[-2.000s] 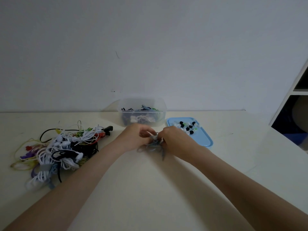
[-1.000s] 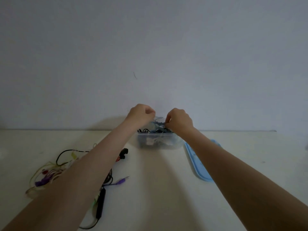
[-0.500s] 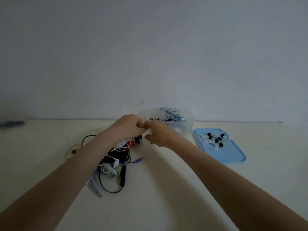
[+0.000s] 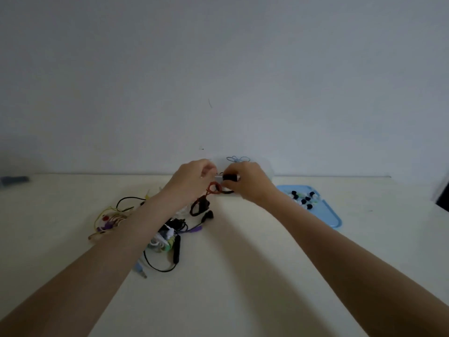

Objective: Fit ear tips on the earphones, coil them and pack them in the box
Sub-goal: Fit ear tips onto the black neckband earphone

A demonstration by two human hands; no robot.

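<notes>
Both hands are working a red-and-black earphone (image 4: 228, 178) at 12 o'clock, lifted above the table (image 4: 218, 276), right in front of the clear plastic box (image 4: 266, 166). Right hand (image 4: 245, 182) is pinching the black-and-silver earbud end, fingers curled round it. Left hand (image 4: 194, 177) is pinching the other end; fingertip detail is blurred. The red cable loop (image 4: 213, 188) is hanging between them, trailing down to the tangled earphone pile (image 4: 167, 234) at 10 o'clock. A blue coiled set (image 4: 237, 158) is sticking up from the box. Blue tray (image 4: 325, 215) with black and white ear tips (image 4: 302, 199) is sitting at 2 o'clock, just beside the box.
</notes>
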